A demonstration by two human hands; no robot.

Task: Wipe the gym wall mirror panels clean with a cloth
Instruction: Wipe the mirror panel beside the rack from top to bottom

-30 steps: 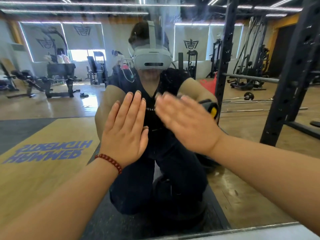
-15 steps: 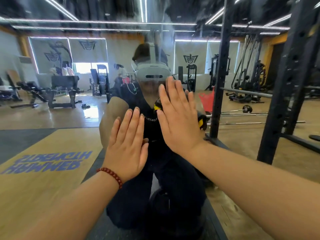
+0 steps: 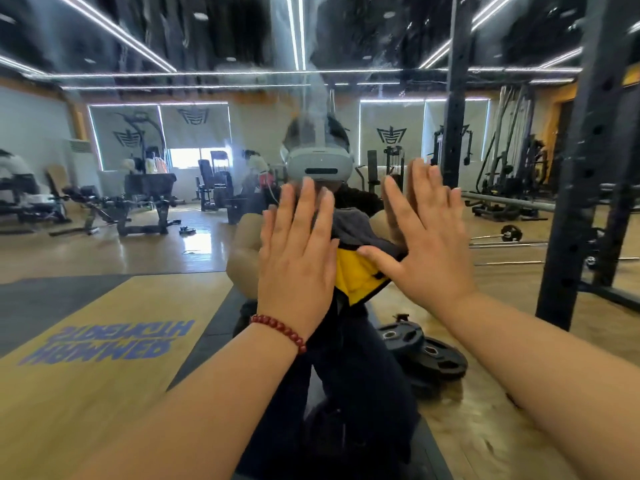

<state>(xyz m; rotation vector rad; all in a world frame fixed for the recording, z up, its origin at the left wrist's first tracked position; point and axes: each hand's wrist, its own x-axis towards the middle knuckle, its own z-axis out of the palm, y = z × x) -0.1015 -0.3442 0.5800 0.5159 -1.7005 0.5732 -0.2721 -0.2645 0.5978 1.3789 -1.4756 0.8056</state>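
Note:
The wall mirror fills the view and shows my own kneeling reflection. A yellow and dark grey cloth lies against the glass between my hands. My left hand, with a red bead bracelet at the wrist, presses flat on the cloth's left part, fingers straight and pointing up. My right hand is also flat with fingers spread, and its thumb rests on the cloth's right edge. A hazy vertical smear runs up the glass above my hands.
Black rack uprights stand at the right. Weight plates lie on the floor low in the mirror image, right of centre. Benches and machines appear in the reflection at the left. A barbell lies on the reflected floor.
Both hands have slid upward on the mirror. The right hand turned from leaning left to fingers up, and the cloth now shows between the hands.

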